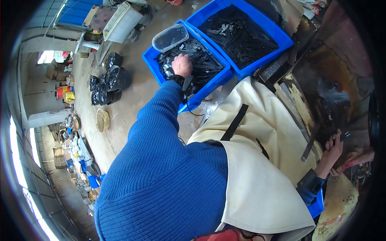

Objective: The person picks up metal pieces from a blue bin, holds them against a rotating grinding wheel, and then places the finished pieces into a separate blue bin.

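Note:
My left hand, at the end of a blue knitted sleeve, reaches into a blue plastic bin full of thin dark metal strips. Its fingers curl down among the pieces, and their tips are hidden. On the other side of my body, my right hand is closed, palm partly showing, beside dark machinery. A small dark object shows at its fingertips, too unclear to name. Close by that hand, a grey metal rod juts out at a slant.
A clear plastic tub rests on the first bin's corner. A second blue bin of dark strips adjoins it. My cream apron covers my lap. Black bags and a wicker basket stand on the floor at left.

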The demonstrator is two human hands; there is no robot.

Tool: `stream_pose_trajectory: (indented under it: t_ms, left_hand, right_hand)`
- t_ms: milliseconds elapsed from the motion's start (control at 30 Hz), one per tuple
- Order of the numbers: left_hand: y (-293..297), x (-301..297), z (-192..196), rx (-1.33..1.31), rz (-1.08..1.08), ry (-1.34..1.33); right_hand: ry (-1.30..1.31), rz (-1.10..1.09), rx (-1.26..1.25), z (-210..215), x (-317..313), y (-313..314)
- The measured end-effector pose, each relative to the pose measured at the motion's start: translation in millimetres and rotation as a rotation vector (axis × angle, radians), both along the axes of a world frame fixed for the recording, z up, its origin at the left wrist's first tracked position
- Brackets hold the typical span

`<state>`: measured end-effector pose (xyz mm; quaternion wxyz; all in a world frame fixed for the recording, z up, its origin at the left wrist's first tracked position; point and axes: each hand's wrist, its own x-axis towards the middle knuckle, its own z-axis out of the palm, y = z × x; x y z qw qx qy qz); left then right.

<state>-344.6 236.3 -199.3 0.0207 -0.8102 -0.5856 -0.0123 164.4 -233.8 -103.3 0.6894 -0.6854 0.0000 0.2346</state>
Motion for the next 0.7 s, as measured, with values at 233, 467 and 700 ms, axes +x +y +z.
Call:
stream_pose_trajectory:
  t_ms: [233, 467, 700]
  left_hand:
    - [35, -24, -29, 0.096, -0.312, 0.140]
    - [54, -22, 16, 0.084, -0.301, -0.030]
    - [8, 87, 190, -0.714, -0.063, -1.090]
  right_hand:
    - [0.117, 0.018, 0.114, 22, -26, 41]
    - [0.170, 0.030, 0.308, 25, -21, 21]
    - [0.147, 0.161, 0.361, 38, -25, 14]
